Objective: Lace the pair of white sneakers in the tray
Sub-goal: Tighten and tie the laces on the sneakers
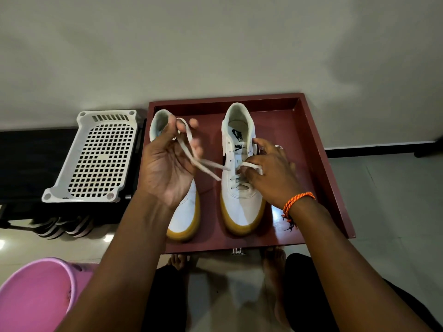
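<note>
Two white sneakers with tan soles stand side by side in a dark red tray (309, 140), toes toward me. My left hand (167, 161) is raised over the left sneaker (184, 216) and pinches a white lace (206, 164) that runs across to the right sneaker (239, 202). My right hand (271, 171) rests on the right sneaker's eyelets and pinches a loop of the same lace. The lower eyelets of the right sneaker carry lace crossings. Most of the left sneaker is hidden behind my left hand.
A white perforated plastic rack (96, 159) lies on a black stand left of the tray. A pink basin (36, 293) sits at the lower left. My bare feet (273, 267) are on the tiled floor below the tray. A wall stands behind.
</note>
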Tool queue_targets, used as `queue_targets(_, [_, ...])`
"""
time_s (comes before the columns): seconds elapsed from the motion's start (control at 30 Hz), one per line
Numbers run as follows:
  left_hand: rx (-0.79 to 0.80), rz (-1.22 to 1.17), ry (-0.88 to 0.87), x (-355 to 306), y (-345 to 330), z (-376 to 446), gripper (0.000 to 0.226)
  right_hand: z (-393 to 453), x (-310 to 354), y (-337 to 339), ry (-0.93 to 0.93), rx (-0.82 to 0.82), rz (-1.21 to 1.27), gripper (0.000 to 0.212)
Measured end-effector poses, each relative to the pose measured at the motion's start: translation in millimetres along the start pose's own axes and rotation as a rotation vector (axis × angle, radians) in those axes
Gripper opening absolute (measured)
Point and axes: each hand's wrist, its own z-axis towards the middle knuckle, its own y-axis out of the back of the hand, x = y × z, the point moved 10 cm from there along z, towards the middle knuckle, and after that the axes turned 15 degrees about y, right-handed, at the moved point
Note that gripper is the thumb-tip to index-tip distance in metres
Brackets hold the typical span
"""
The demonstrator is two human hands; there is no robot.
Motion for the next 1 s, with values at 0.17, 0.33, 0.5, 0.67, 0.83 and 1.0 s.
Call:
queue_targets(0.17, [-0.448, 1.403, -0.07, 20.8, 19.5, 12.0, 0.03, 0.8, -0.3, -1.1, 0.011, -0.002, 0.009, 0.009])
queue_targets(0.33, [-0.394, 1.637, -0.149, 43.2, 14.4, 21.8, 0.025, -0.8, 1.0, 1.0, 0.004, 0.004, -0.031, 0.009])
queue_targets(0.5, [-0.322, 1.167, -0.177, 22.6, 8.9, 18.5, 0.035, -1.5, 1.0, 0.3, 0.01, 0.011, -0.075, 0.02])
queue_targets(0.67, [-0.181, 0.727, -0.23, 4.4, 2.3, 10.6, 0.022, -2.9, 0.6, 0.7, -0.011, 0.01, -0.102, 0.021])
queue_targets(0.83, [0.041, 0.456, -0.133, 6.7, -13.3, 1.9, 0.022, -3.8, 2.1, 2.9, 0.007, -0.018, -0.113, 0.027])
queue_targets(1.0, [0.114, 0.453, -0.117, 13.6, -32.9, -3.0, 0.024, -2.5, 34.7, 6.5, 0.207, -0.203, -0.006, 0.037])
